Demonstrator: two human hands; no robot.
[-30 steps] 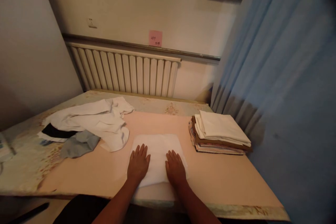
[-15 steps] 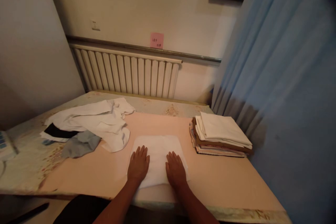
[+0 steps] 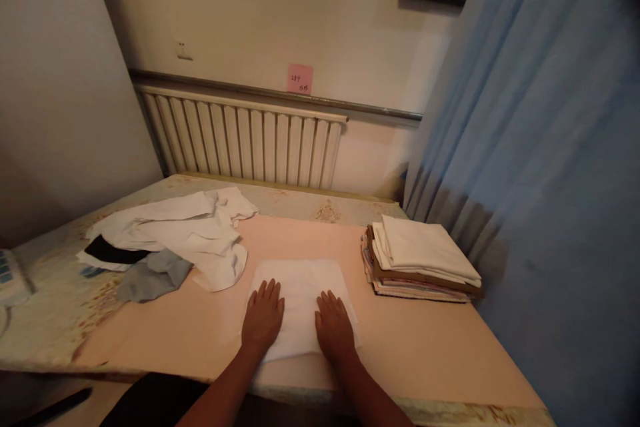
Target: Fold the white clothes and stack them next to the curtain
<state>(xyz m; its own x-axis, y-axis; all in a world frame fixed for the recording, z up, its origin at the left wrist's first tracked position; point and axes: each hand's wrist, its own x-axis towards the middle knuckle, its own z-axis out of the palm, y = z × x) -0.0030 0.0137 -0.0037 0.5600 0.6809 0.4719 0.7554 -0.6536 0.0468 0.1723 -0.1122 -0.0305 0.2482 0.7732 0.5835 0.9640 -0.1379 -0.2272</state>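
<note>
A white folded cloth (image 3: pixel 301 293), roughly square, lies on the peach-coloured mat (image 3: pixel 425 347) near the table's front edge. My left hand (image 3: pixel 263 313) rests flat on its left side, fingers pointing away from me. On the right side of the cloth, my right hand (image 3: pixel 334 323) lies flat in the same way. Both hands are open and press on the fabric without grasping it. Parts of the cloth's sides and near edge are hidden under my hands and wrists.
Crumpled white garments (image 3: pixel 200 233) lie at the left, with a grey cloth (image 3: pixel 156 275) and a black piece (image 3: pixel 113 251) beside them. A stack of folded cloths (image 3: pixel 425 250) sits at the right, near a blue curtain (image 3: pixel 550 180). Behind the table stands a radiator (image 3: pixel 250 137).
</note>
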